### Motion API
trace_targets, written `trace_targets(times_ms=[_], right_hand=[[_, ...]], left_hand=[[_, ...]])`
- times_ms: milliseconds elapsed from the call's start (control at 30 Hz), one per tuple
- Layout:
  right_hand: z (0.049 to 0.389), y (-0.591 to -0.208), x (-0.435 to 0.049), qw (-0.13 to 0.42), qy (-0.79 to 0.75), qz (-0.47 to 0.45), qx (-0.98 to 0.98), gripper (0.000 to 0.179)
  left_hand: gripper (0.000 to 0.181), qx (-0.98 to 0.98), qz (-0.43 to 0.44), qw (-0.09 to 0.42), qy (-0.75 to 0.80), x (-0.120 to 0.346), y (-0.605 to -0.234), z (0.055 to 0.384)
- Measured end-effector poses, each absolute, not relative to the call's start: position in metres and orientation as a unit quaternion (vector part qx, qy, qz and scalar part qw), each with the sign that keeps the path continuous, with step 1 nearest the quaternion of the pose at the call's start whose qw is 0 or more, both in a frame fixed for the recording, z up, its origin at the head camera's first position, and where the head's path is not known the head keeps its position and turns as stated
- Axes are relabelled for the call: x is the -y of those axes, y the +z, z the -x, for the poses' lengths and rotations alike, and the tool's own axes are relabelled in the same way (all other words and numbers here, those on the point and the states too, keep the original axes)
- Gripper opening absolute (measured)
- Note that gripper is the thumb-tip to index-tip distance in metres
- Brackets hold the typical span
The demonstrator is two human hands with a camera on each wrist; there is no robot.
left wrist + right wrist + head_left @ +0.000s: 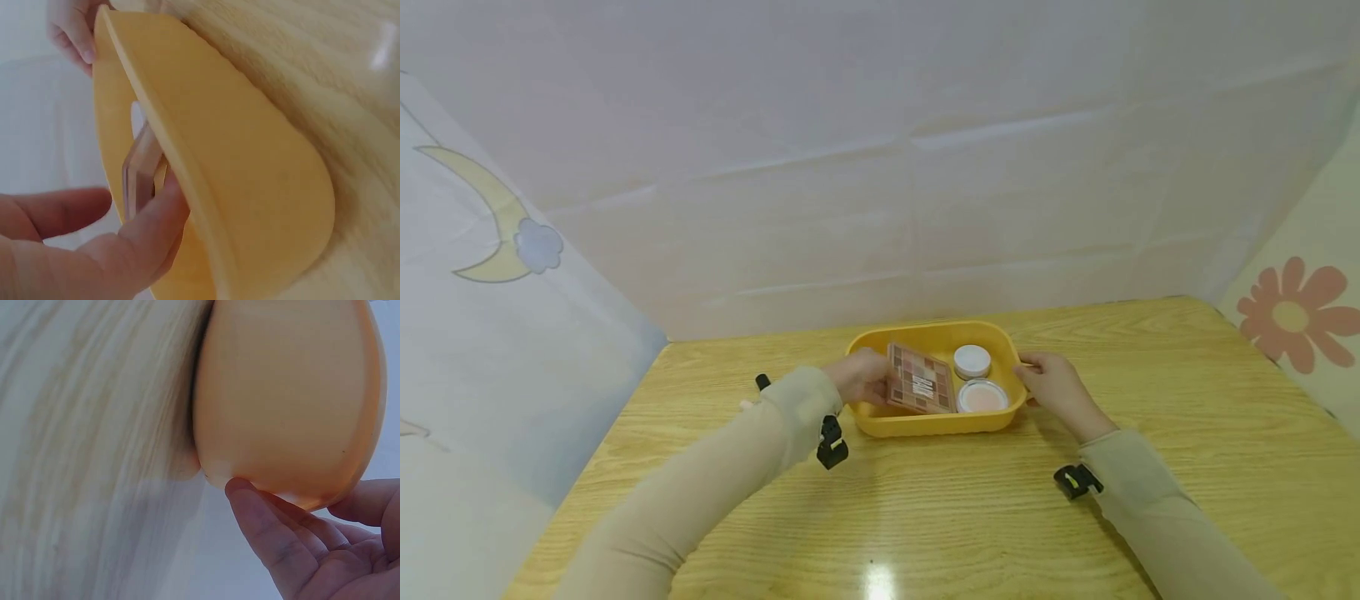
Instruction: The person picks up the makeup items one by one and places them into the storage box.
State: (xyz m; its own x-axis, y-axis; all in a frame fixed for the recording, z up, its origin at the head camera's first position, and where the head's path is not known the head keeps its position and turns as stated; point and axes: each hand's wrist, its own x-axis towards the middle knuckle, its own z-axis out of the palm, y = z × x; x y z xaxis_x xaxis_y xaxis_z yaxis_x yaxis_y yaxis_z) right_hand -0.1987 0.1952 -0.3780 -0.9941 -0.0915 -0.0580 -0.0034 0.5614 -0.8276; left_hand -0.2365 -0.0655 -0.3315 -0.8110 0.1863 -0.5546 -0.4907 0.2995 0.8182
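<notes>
A yellow tray (925,426) with raised walls stands on the wooden table. My left hand (861,377) reaches over its left end and holds the left edge of an eyeshadow palette (917,379). The palette leans inside the tray, its left side raised. In the left wrist view the fingers go behind the palette (142,164), the thumb beside its edge. At the tray's right end, my right hand (1054,383) grips the rim, thumb on top and fingers against the outer wall (281,406). Right of the palette lie a white round container (972,360) and a round compact (982,397).
The wooden table (955,508) extends in front of the tray and to both sides. Behind it hangs a pale creased cloth (880,208). Printed cloths with a moon (497,217) and a flower (1292,317) flank the table.
</notes>
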Motion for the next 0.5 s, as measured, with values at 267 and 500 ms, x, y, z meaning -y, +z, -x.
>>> trace_targets(times_ms=[267,500], right_hand=[[0.197,-0.376,-0.195,0.047,-0.465,0.029,-0.884,0.045],[0.196,-0.377,-0.194,0.045,-0.463,0.032,-0.884,0.045]], left_hand=[[0.025,-0.818,0.066,0.33,0.467,0.066,-0.329,0.244],[0.031,-0.834,0.078,0.364,0.407,0.068,-0.352,0.266]])
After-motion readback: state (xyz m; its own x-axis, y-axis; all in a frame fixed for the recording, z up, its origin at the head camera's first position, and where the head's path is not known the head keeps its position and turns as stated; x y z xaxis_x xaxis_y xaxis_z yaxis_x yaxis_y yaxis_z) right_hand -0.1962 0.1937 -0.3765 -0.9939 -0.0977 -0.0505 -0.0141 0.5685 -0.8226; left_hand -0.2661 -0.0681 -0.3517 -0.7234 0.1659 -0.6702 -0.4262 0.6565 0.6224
